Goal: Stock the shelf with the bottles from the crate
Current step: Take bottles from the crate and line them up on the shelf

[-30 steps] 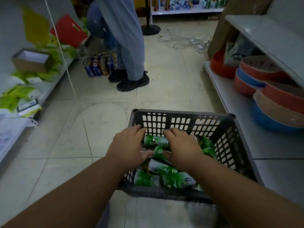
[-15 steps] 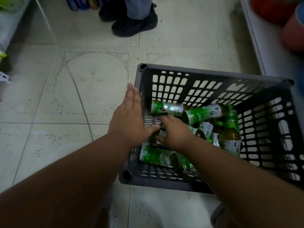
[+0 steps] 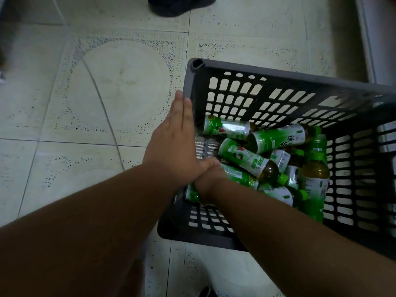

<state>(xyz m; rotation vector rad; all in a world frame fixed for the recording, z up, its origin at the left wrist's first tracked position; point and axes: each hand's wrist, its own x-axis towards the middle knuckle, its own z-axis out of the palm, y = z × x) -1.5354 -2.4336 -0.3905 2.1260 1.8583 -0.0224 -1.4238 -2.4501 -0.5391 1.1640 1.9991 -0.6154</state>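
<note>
A dark grey slotted crate (image 3: 278, 75) stands on the tiled floor and holds several green-labelled tea bottles (image 3: 278, 138) lying jumbled, a few upright at the right. My left hand (image 3: 173, 146) lies flat with straight fingers along the crate's left rim. My right hand (image 3: 209, 181) reaches down into the near-left part of the crate, its fingers curled round a lying green bottle (image 3: 237, 174). The fingertips are hidden under the hand and my left thumb.
Another person's dark shoe (image 3: 177, 5) stands on the floor just beyond the crate. The white base of a shelf unit (image 3: 366, 39) runs along the right edge. Pale floor tiles (image 3: 120, 86) spread out to the left of the crate.
My view has tilted further down and closer to the crate. My right hand has sunk lower toward the near-left corner onto a bottle. My left hand stays flat along the left rim.
</note>
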